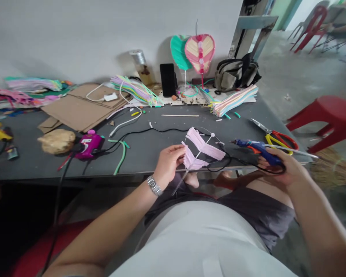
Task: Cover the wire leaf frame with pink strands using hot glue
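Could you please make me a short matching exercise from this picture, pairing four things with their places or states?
Column one:
1. Glue gun
2. Piece with pink strips
3. Scissors
4. Black phone

Column two:
A. Standing upright near the wall
B. In the right hand
C. Lying on the table, red and yellow at one end
D. Pinched by the left hand

Right pairs: 1-B, 2-D, 3-C, 4-A.
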Demonstrator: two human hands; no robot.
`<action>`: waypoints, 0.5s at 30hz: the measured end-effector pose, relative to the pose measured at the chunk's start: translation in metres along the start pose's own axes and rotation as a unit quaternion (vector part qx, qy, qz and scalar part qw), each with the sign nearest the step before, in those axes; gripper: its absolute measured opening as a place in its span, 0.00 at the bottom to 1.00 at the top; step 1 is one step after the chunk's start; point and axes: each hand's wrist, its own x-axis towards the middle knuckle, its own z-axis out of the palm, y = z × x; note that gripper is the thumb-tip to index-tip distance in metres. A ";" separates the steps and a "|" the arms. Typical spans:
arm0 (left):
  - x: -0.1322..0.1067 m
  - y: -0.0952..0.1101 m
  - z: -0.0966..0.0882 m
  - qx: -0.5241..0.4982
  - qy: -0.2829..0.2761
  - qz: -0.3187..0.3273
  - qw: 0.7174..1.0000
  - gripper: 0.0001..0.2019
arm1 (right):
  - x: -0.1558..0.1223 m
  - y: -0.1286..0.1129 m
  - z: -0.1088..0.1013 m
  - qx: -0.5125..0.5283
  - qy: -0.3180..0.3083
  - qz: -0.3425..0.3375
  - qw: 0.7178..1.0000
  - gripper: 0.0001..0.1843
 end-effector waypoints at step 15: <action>-0.001 0.002 -0.002 0.105 -0.033 0.033 0.993 0.13 | -0.082 0.041 0.084 -0.131 -0.163 -0.160 0.965 0.14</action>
